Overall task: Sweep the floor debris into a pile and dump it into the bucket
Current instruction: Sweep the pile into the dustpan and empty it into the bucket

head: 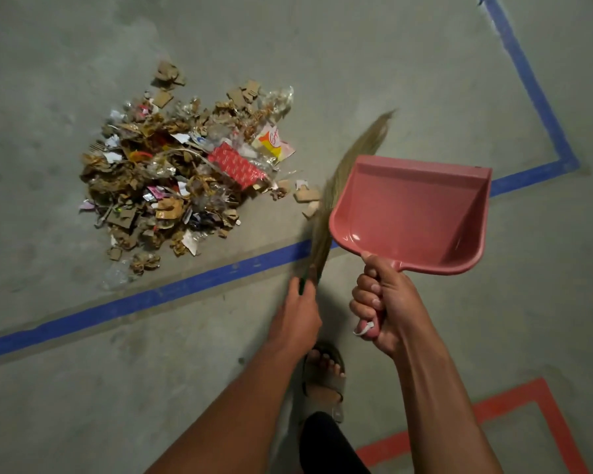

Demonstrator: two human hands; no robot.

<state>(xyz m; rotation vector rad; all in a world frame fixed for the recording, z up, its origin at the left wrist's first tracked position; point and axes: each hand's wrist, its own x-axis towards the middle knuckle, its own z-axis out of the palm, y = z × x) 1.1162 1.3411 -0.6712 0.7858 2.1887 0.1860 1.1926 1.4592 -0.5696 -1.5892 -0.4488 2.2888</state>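
Already the debris (182,172) sits gathered in one loose pile on the concrete floor (356,56), just beyond the blue tape line (172,289) that runs across in front of me. It is mostly torn cardboard, crumpled plastic and a red wrapper (237,165). A few cardboard scraps (305,196) lie apart from the pile on its near right side, close to the broom.

My left hand (300,311) is curled round the neck of the grass broom (343,179), gripping low near the bristles so I get short, firm strokes. The bristle tip looks blurred out to the right of the pile, so I judge it is mid-swing, placed to pull those stray scraps back in.

My right hand (382,302) is wrapped tight round the handle of the pink dustpan (408,210), fingers folded over it. I hold the pan up off the floor, its empty inside turned towards me and its lip pointing away, ready at hand but out of the broom's way.

By my reckoning, sweeping is nearly finished and scooping has not begun: the pan holds nothing. Next it needs to go down flat with its lip against the pile's edge. No bucket shows in view. My sandalled foot (322,374) stands behind the blue line, and red tape (504,405) marks the floor at lower right.
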